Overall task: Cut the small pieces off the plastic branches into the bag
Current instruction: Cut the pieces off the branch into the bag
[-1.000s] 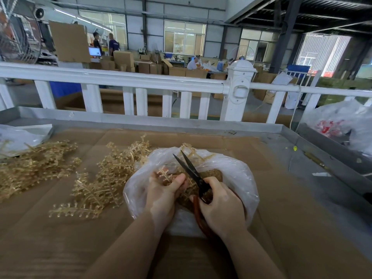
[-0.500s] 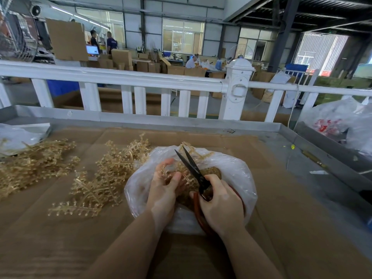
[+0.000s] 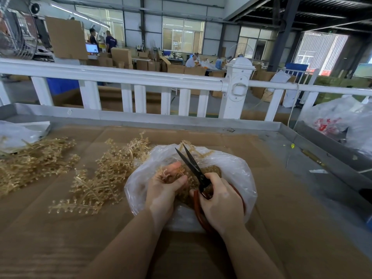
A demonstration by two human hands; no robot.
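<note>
A clear plastic bag [image 3: 237,170] lies open on the cardboard-covered table, holding a heap of small golden cut pieces [image 3: 213,171]. My left hand [image 3: 164,188] is inside the bag's mouth, pinching a short golden plastic branch [image 3: 167,174]. My right hand [image 3: 220,202] grips black scissors [image 3: 190,165] with red-brown handles; the blades are open and point up and away over the bag. Beside the bag on the left sits a pile of uncut golden branches [image 3: 104,178].
A second heap of branches [image 3: 34,160] lies at the far left, next to a white bag [image 3: 18,133]. The table has a raised metal rim [image 3: 141,119] with a white railing [image 3: 124,77] behind. More plastic bags [image 3: 342,121] sit at the right.
My left hand's fingers have shifted on the small branch inside the bag. The scissors stay open, tilted slightly more upright. The bag has not moved.
</note>
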